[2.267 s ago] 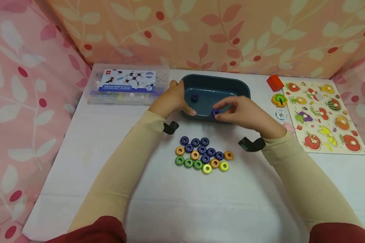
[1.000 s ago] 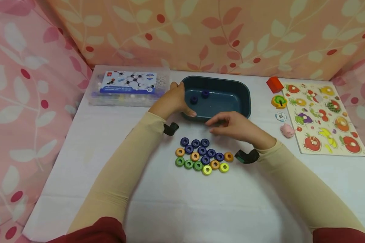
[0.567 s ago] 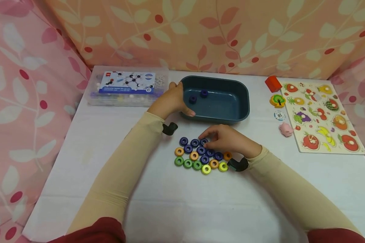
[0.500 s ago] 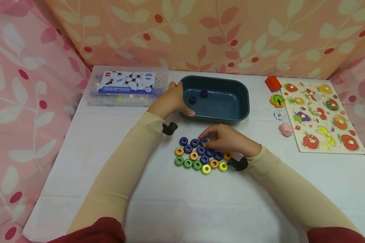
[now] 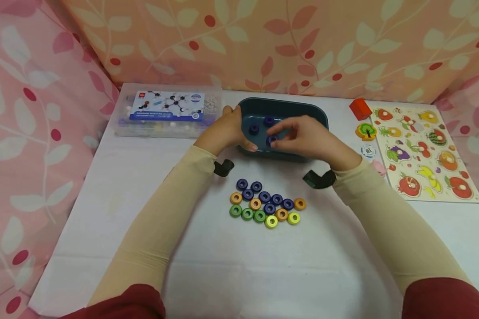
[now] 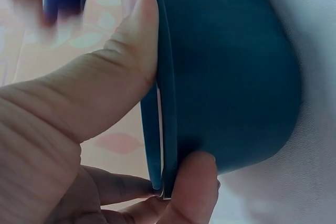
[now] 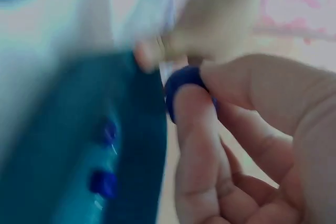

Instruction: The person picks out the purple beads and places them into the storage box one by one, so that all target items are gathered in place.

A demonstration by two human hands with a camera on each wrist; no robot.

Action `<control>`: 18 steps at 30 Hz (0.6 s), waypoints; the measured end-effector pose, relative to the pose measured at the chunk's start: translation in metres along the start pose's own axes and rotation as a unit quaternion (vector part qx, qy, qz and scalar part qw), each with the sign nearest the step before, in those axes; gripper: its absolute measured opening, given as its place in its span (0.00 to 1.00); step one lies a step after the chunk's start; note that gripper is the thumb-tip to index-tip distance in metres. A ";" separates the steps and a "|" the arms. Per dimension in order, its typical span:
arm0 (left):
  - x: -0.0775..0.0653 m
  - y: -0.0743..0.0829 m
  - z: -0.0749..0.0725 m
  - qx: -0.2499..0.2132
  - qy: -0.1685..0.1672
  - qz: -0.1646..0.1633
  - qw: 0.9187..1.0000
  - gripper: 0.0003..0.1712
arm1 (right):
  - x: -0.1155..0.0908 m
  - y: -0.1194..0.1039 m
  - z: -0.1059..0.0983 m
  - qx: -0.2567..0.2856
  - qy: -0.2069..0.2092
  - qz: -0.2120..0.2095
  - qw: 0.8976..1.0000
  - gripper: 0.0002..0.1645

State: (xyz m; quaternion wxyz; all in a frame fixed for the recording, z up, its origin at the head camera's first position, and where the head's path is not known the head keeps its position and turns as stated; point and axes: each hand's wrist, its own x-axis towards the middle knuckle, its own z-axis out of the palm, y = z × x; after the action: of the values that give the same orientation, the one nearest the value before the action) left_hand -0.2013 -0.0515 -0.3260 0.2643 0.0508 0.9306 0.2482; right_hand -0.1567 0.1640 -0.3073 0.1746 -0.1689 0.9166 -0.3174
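Observation:
My left hand point(image 5: 226, 130) grips the left end of a dark teal plastic basin point(image 5: 287, 108). In the left wrist view the thumb point(image 6: 139, 30) lies along the rim. My right hand point(image 5: 309, 139) is over the basin and pinches a dark purple ring bead point(image 5: 271, 141) between thumb and fingertips; the right wrist view shows the held ring bead point(image 7: 184, 85) close up. Two more purple ring beads point(image 5: 254, 129) lie inside the basin towards its left. On the cloth in front sit rows of purple ring beads point(image 5: 265, 197), orange ones point(image 5: 236, 198), green ones point(image 5: 247, 214) and yellow ones point(image 5: 293, 218).
A clear case with a molecular model kit label point(image 5: 167, 106) stands left of the basin. To the right are a red block point(image 5: 360, 109), a tree-shaped piece point(image 5: 366, 131), a round chip point(image 5: 368, 151), a pink figure point(image 5: 379, 168) and a fruit puzzle board point(image 5: 427, 153).
My right hand left a purple ring bead in the basin, reached down to the rows, took the rightmost back-row purple bead and carried it up over the basin. The left hand stayed put.

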 end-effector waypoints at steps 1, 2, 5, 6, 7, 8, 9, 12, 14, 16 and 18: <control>0.000 0.000 -0.001 0.000 -0.001 -0.002 1.000 0.80 | 0.012 -0.001 -0.008 -0.005 0.010 0.004 1.000 0.20; 0.000 -0.001 -0.001 0.000 -0.002 -0.003 1.000 0.80 | 0.025 0.000 -0.014 -0.004 0.017 0.005 1.000 0.20; 0.001 -0.002 -0.002 0.004 -0.004 -0.006 1.000 0.80 | 0.064 0.004 -0.024 0.015 0.016 0.017 1.000 0.24; 0.001 -0.002 -0.002 0.005 -0.005 -0.006 1.000 0.80 | 0.075 0.006 -0.025 0.021 0.011 0.020 1.000 0.25; 0.000 -0.002 -0.001 0.005 -0.006 -0.006 1.000 0.80 | 0.085 0.009 -0.024 0.030 0.002 0.026 0.999 0.26; 0.000 -0.002 -0.001 0.006 -0.007 -0.005 1.000 0.80 | 0.093 0.012 -0.022 0.036 -0.007 0.032 0.999 0.26; 0.000 -0.003 0.000 0.008 -0.008 -0.003 1.000 0.80 | 0.100 0.014 -0.020 0.037 -0.016 0.040 0.998 0.26; -0.001 -0.002 0.001 0.005 -0.010 0.003 1.000 0.80 | 0.114 0.019 -0.011 0.031 -0.031 0.049 0.998 0.26; -0.001 -0.002 0.001 0.004 -0.007 0.005 1.000 0.80 | 0.118 0.019 -0.007 0.028 -0.027 0.053 0.998 0.26; -0.002 -0.002 0.000 0.004 -0.004 0.006 1.000 0.80 | 0.120 0.017 -0.005 0.026 -0.018 0.048 0.998 0.26; -0.003 -0.002 -0.001 0.003 -0.003 0.004 1.000 0.80 | 0.120 0.016 -0.004 0.023 -0.009 0.040 0.999 0.27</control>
State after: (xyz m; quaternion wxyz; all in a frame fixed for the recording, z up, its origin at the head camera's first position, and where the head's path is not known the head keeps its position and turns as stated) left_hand -0.1996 -0.0540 -0.3249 0.2658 0.0561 0.9302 0.2467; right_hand -0.2677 0.1274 -0.3402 0.1992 -0.1310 0.9133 -0.3302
